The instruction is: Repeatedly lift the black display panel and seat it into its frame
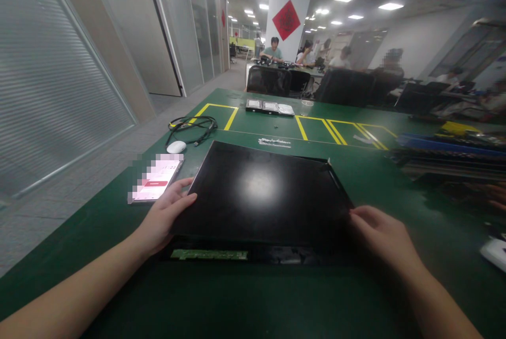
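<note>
We grip the black panel [261,194] at its two near corners: our left hand [164,218] closes over the left edge, our right hand [379,236] pinches the right edge. The panel lies flat on the green table [276,302]. Left of the panel rests a phone [156,183], with a white mouse [176,147] and a black cable [193,125] beyond it.
</note>
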### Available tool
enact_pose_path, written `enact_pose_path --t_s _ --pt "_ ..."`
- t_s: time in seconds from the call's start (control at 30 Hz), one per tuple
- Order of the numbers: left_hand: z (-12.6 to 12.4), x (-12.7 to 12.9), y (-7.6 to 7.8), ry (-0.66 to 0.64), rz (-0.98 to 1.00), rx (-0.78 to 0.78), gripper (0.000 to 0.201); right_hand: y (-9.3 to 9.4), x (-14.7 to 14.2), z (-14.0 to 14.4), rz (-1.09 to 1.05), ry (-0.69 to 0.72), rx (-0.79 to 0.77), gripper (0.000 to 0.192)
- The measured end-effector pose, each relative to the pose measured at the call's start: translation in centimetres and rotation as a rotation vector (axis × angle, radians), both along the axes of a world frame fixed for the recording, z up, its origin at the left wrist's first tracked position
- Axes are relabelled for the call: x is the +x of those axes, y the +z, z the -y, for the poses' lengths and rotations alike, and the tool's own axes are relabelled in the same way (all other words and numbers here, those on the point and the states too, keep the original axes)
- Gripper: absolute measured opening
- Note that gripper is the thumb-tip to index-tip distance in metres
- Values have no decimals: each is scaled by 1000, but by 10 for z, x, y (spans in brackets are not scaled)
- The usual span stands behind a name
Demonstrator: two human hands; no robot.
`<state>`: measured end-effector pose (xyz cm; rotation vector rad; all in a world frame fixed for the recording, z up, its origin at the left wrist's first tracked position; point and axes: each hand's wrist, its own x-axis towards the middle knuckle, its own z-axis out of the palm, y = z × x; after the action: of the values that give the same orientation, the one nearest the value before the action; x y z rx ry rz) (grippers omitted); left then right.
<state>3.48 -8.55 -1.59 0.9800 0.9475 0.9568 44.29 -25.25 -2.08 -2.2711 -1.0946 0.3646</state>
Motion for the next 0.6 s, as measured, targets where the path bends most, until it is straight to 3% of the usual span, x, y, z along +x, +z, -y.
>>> enact_pose_path --t_s 0.43,0.6 --pt "1 4 3 19 -9 -14 58 -9 8 1 -150 -52 24 39" --pt "2 4 4 44 -22 -20 58 -11 11 1 -92 -31 59 34"
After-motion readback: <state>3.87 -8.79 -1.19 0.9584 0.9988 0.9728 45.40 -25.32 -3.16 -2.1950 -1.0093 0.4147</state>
